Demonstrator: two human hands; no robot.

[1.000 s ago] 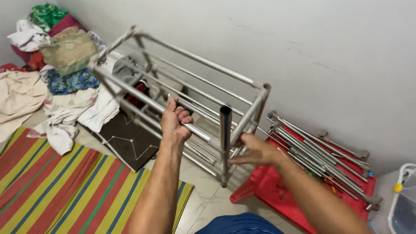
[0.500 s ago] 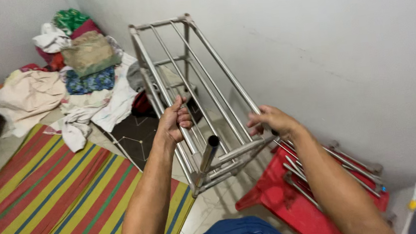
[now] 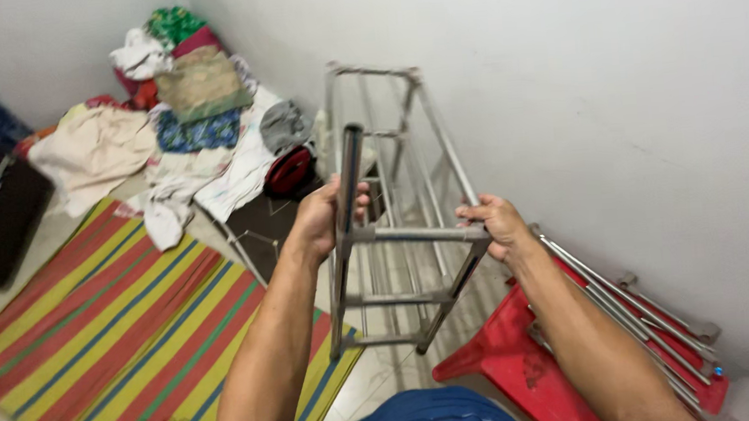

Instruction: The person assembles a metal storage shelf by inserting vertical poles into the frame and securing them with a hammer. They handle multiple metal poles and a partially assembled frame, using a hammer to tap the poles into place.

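I'm looking at a home, prob. a spare or laundry rm: bare white walls (image 3: 614,85), striped floor mat (image 3: 108,338), heap of clothes (image 3: 181,128) piled in the corner, red plastic stool (image 3: 529,359) on the tiled floor.

Soft, even indoor light fills my view, bright on the white wall (image 3: 614,85), with only faint shadows there. No harsh glare. The metal rack (image 3: 412,234) looks slightly motion-blurred, and the edges stretch from wide-angle distortion.

White walls (image 3: 614,85) met at a corner; beside the clothes pile (image 3: 181,128) there, a striped mat (image 3: 108,329) covered pale floor.
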